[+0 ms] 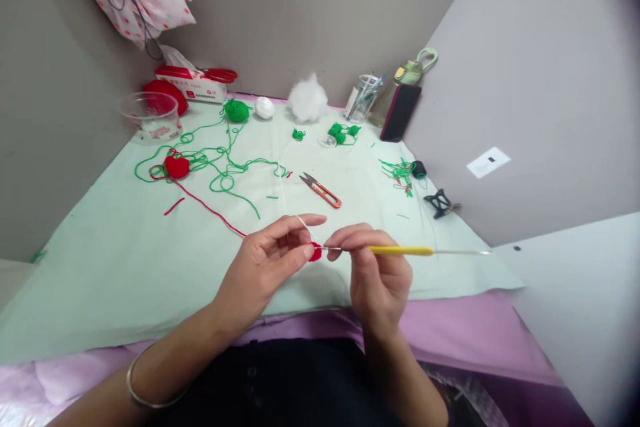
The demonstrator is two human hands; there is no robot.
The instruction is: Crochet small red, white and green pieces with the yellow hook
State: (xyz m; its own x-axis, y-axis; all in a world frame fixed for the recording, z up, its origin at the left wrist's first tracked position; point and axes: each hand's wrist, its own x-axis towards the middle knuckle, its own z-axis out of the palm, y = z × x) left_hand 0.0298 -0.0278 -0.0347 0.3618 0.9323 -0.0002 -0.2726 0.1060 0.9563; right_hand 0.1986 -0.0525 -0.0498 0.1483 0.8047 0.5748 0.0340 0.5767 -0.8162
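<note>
Between thumb and fingers, my left hand point(267, 260) pinches a small red crochet piece point(315, 252). White yarn point(281, 180) runs over its raised index finger from farther up the table. My right hand point(377, 273) grips a crochet hook point(405, 251) by its yellow handle, the thin metal tip pointing left and meeting the red piece. Whether a loop sits on the tip is too small to tell. A red strand point(210, 209) stretches from a red yarn ball point(177, 166) to behind my left hand. Orange-handled thread snips point(321, 191) lie just beyond both hands.
Tangled green yarn point(225, 177) spreads across the left side. Along the back stand a clear tub point(153, 127), a tissue box point(200, 88), a green ball point(237, 111), a white ball point(265, 107), fluffy stuffing point(308, 99), a pen cup point(361, 100) and a phone point(401, 112) against a bottle.
</note>
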